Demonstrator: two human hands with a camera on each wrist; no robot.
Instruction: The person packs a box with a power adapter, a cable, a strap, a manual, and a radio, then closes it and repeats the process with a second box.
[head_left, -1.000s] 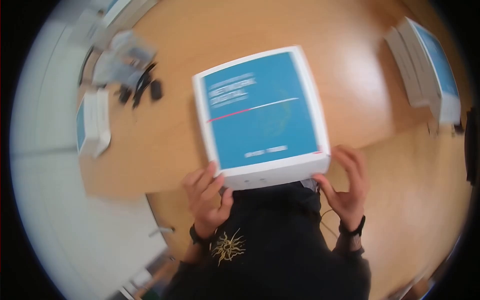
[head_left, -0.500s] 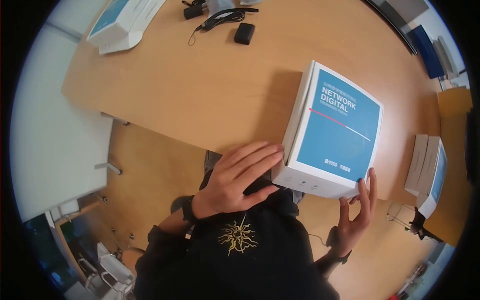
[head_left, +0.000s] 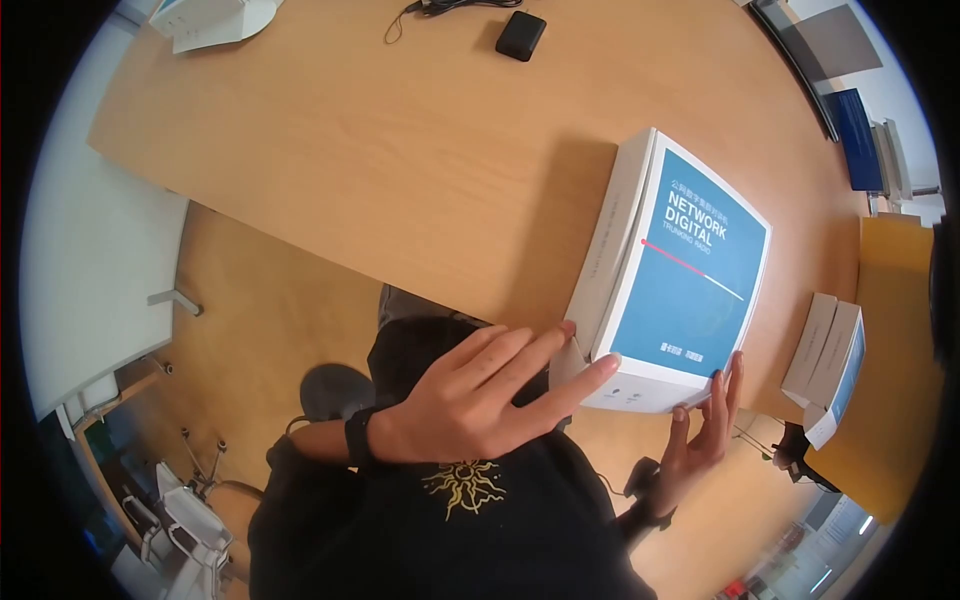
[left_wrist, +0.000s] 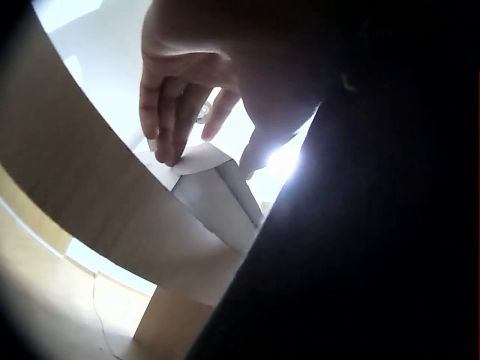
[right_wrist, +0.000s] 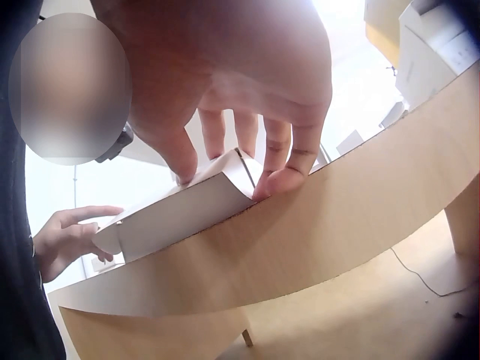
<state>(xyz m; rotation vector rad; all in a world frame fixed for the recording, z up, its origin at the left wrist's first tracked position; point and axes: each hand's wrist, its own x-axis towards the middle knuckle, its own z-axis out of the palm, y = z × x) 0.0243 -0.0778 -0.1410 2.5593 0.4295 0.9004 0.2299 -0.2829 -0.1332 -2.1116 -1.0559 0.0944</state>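
A white box (head_left: 690, 280) with a blue printed top marked "NETWORK DIGITAL" sits at the table's near edge, turned slightly. My left hand (head_left: 480, 395) reaches its near left corner with extended fingers, one digit on the lid's front corner and others at the left side. At the near right corner, my right hand (head_left: 700, 435) holds the box, thumb at the front and fingers round the side. The right wrist view shows that thumb on the white cardboard (right_wrist: 180, 225) and the fingertips low by the tabletop. The box's contents are hidden.
White boxes (head_left: 825, 350) stand at the table's right end, and another white box (head_left: 215, 20) lies at the far left. A small black block (head_left: 521, 36) and black cables (head_left: 465, 6) lie on the wooden table (head_left: 400, 150). Chairs (head_left: 190, 520) stand at lower left.
The head view has turned, so the box appears further right and angled. My left thumb has come up from below the front face onto the lid's corner. The right hand stays at its corner.
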